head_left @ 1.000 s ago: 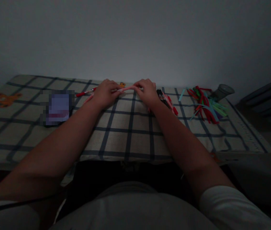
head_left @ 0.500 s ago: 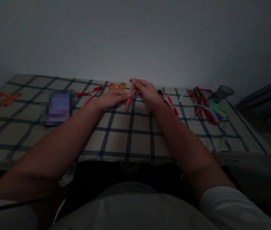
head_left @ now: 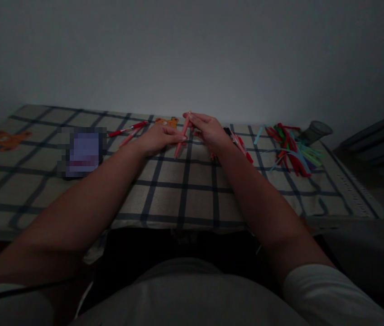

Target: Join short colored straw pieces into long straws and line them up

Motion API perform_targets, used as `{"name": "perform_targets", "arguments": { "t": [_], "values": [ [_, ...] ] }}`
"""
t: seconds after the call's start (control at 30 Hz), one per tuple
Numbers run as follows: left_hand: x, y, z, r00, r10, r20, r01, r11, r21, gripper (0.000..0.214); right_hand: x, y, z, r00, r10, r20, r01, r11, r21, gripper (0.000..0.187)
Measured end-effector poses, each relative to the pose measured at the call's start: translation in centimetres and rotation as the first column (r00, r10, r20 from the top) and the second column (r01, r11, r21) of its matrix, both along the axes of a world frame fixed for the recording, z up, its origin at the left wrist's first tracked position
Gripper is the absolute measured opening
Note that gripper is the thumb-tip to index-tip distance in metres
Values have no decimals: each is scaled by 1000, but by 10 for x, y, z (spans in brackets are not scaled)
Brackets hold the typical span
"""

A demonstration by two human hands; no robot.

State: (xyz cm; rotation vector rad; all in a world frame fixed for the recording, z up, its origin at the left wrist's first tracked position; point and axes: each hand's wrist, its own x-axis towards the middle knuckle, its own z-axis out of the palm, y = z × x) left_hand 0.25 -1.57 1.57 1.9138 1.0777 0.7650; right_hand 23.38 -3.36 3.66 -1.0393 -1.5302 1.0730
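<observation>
A slim pink pen [head_left: 179, 148] is held tilted above the checked cloth, its upper end leaning right. My left hand [head_left: 160, 139] pinches it around the middle between thumb and fingers. At its upper end, the thumb and fingers of my right hand [head_left: 208, 129] close on it. Behind my left wrist lie a red pen [head_left: 127, 128] and a pink pen [head_left: 130, 136]. Several red, pink and black pens [head_left: 241, 146] lie beside my right wrist, partly covered by it. An orange bear-shaped piece [head_left: 166, 122] rests just beyond my left hand.
A blurred-out phone-like device [head_left: 84, 154] lies left of my left forearm. Another orange bear-shaped piece [head_left: 5, 139] is at the far left. On the right, a pile of coloured strips [head_left: 290, 151] lies by a dark see-through cup [head_left: 316, 131]. A wall [head_left: 192, 54] stands behind the table.
The fingers of my left hand have drawn closer together around the pink pen, whose lower end has shifted slightly left. My right hand keeps nearly the same place.
</observation>
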Motion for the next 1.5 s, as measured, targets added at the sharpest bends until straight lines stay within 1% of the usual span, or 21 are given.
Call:
{"name": "perform_targets", "arguments": {
  "t": [0.13,0.2,0.3,0.4,0.5,0.57,0.63,0.77,0.83,0.97,1.07,1.2,1.37,1.5],
  "values": [
    [2,1,-2,998,-4,59,4,1000,-1,49,-3,-3,3,1000,-19,-2,19,1000,-6,45],
    [3,3,-5,996,0,85,0,1000,4,51,-4,-2,2,999,-32,-6,32,999,-5,44],
    [3,8,-9,996,16,91,-18,999,26,51,-5,1,-2,999,-47,3,47,999,-1,42],
    [3,11,-11,993,19,117,-22,999,24,45,-8,4,-6,998,-21,54,21,1000,1,42],
    [5,9,-9,986,12,165,-12,1000,4,39,-10,8,-10,995,-1,99,0,1000,8,46],
    [7,5,-6,982,5,191,-5,1000,0,40,-10,11,-12,995,-24,99,24,1000,0,51],
    [8,1,-2,981,-23,195,22,1000,6,49,-8,12,-12,995,-74,70,76,997,-16,56],
    [6,-5,2,991,-104,81,102,994,29,75,-1,16,-13,983,-181,0,181,983,-36,63],
    [6,-6,2,992,-123,31,122,992,38,80,3,20,-16,978,-206,-12,205,978,-41,63],
    [6,-7,1,991,-134,2,133,988,74,74,8,26,-22,981,-192,3,192,981,-37,61],
    [6,-7,2,990,-137,-9,138,988,74,71,8,26,-22,984,-178,-3,177,982,-66,57],
    [7,-6,0,988,-144,-55,148,987,63,68,5,18,-16,990,-144,10,144,984,-108,48],
    [9,-5,-3,989,-130,-75,138,983,117,55,1,10,-7,992,-118,52,121,990,-77,41],
    [8,-5,-5,983,-146,-110,162,975,155,41,1,9,-5,990,-99,105,105,993,-52,37]
  ]
}}
